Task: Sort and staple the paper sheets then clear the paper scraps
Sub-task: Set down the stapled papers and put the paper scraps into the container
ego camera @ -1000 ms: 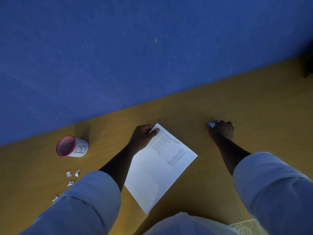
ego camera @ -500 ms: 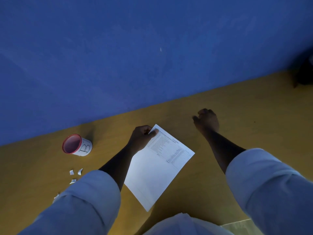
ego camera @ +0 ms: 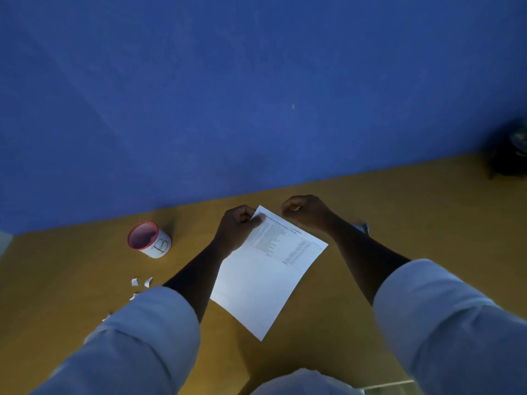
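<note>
left hand (ego camera: 238,228) pinches the printed sheet's (ego camera: 271,269) top corner; right hand (ego camera: 306,212) curled, contents unclear; paper scraps (ego camera: 141,282) lower left still uncleared.

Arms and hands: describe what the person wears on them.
Both arms wear loose, pale grey-blue long sleeves, pushed up so the forearms are bare: left sleeve, right sleeve. The left hand and right hand are bare: no gloves, and no rings, watch or markings that can be made out.

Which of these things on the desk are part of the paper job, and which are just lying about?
Part of the job:
printed sheet
left hand
right hand
paper scraps

Just lying about:
mug marked B
dark object at the far right
</note>
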Demonstrator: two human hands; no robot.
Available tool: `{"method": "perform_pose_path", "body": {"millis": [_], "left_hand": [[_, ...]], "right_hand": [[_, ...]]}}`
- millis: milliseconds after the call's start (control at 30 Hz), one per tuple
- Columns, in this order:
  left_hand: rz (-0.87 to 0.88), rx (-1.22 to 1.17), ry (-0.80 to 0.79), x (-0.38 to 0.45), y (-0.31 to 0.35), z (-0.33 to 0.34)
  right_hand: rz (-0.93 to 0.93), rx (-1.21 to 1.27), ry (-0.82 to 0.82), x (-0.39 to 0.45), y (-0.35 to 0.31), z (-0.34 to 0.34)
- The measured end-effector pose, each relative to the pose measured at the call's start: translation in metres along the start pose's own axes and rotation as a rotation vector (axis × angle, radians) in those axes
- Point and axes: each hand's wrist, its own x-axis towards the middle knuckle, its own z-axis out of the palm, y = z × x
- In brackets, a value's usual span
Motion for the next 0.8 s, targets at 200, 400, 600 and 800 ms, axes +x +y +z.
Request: {"method": "perform_pose_path", "body": {"millis": [200, 400, 600, 800], "left_hand": [[0.104, 0.003, 0.152, -0.004, 0.023, -0.014], [0.124, -0.146, 0.171, -0.008, 0.047, -0.03], [0.103, -0.209, 0.213, -0.009, 0.072, -0.036], [0.105, -0.342, 0.24, -0.013, 0.092, -0.041]], "right_hand": [[-0.085, -0.011, 0.041, -0.001, -0.028, 0.008], [-0.168, 0.021, 0.134, -0.006, -0.06, 0.016], [-0.196, 0.142, 0.057, -0.016, -0.083, 0.027], [-0.271, 0.073, 0.129, -0.026, -0.096, 0.026]]}}
